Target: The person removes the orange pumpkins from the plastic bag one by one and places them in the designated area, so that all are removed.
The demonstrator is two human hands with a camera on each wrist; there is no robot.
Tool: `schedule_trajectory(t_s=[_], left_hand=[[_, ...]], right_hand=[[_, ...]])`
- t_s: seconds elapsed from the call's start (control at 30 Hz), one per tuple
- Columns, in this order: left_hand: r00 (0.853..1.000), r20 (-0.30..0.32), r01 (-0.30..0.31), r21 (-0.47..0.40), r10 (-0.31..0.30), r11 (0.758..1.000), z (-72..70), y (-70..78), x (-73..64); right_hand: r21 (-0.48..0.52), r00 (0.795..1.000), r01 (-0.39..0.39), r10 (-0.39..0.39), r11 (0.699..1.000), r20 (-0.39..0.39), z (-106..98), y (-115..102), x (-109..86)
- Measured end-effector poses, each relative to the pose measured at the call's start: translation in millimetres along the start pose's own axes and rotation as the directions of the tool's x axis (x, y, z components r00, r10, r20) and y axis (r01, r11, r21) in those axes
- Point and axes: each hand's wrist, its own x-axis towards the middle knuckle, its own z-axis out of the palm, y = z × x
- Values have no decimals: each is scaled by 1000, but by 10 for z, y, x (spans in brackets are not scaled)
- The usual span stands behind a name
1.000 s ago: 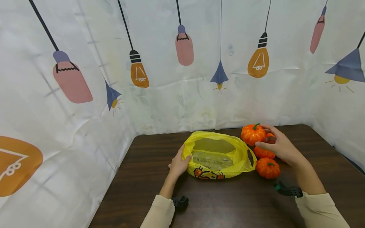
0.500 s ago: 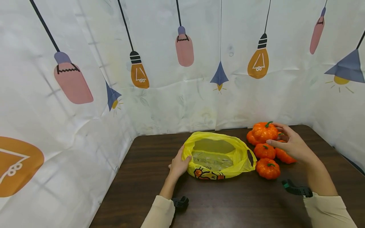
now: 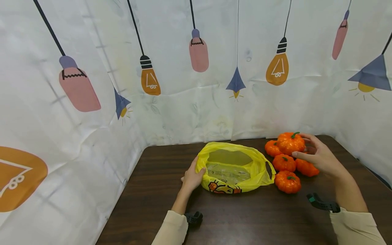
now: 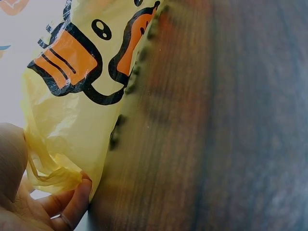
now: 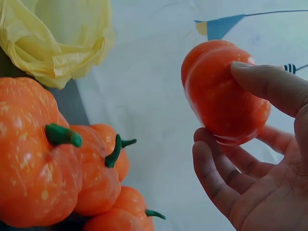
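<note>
My left hand [image 3: 193, 175] grips the left rim of a yellow plastic bag [image 3: 257, 170], whose mouth gapes upward. In the left wrist view, its thumb and fingers pinch the gathered plastic beside a printed cartoon face. My right hand [image 3: 324, 156] holds a small orange toy pumpkin [image 3: 289, 143] with a green stem, raised over the other pumpkins. In the right wrist view, the thumb lies on one side of this pumpkin [image 5: 219, 96] and the fingers are curled on the other. Several similar pumpkins [image 3: 288, 182] stand grouped on the table, right of the bag.
The dark wooden table [image 3: 239, 217] reaches back to a white curtain [image 3: 190, 112] printed with hanging lamps and bulbs. A black strap [image 3: 323, 203] sits at the right wrist, and another black strap [image 3: 194, 217] at the left.
My right hand has moved to the right with the pumpkin, away from the bag, uncovering pumpkins on the table. The left hand and bag have stayed in place.
</note>
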Motion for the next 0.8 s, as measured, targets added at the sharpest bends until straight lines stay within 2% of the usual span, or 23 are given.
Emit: schedule_trajectory(t_s=[0.3, 0.47, 0.8], left_hand=[[1000, -1, 0, -8, 0, 1000, 0, -8, -5], [1000, 0, 0, -12, 0, 1000, 2, 2, -1], [1000, 1, 11, -14, -11, 1000, 2, 1, 1]], right_hand=[[-31, 1000, -25, 24, 999, -8, -56, 74, -69], [-59, 999, -27, 25, 998, -23, -87, 190, -117], [-120, 999, -44, 41, 992, -27, -133, 399, -329]])
